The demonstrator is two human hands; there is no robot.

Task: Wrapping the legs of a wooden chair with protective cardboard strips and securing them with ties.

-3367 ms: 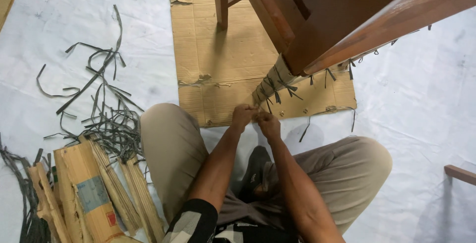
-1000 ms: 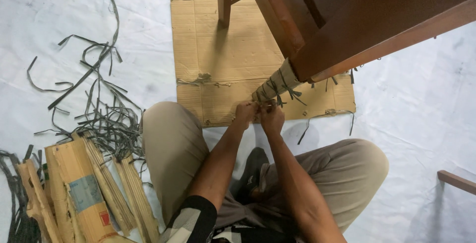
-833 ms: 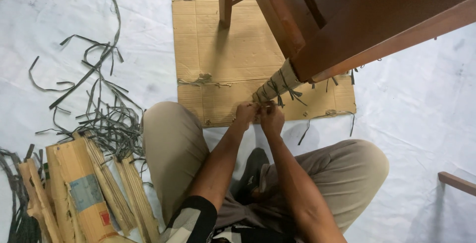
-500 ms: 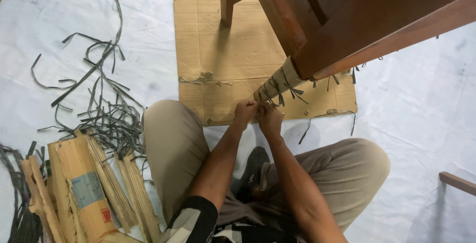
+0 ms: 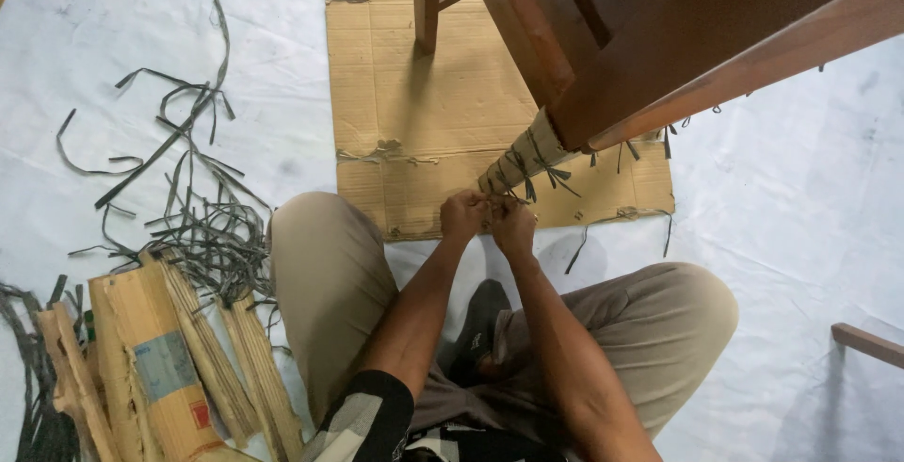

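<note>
Head view: I am sitting cross-legged on a white floor sheet (image 5: 800, 236), looking down at both hands
Left hand (image 5: 463, 215): I am pinching my fingers shut on a dark strap end beside the wrapped leg
Right hand (image 5: 514, 226): I am closing my fingers on the same strap ends, touching my left hand
Wrapped leg (image 5: 524, 159): tan padding is lying bound with dark straps on a brown wooden furniture leg, tilting over the cardboard sheet (image 5: 424, 113)
Loose straps (image 5: 188, 208): lying scattered at my left
Folded cardboard pieces (image 5: 151, 368): lying beside my left knee
</note>
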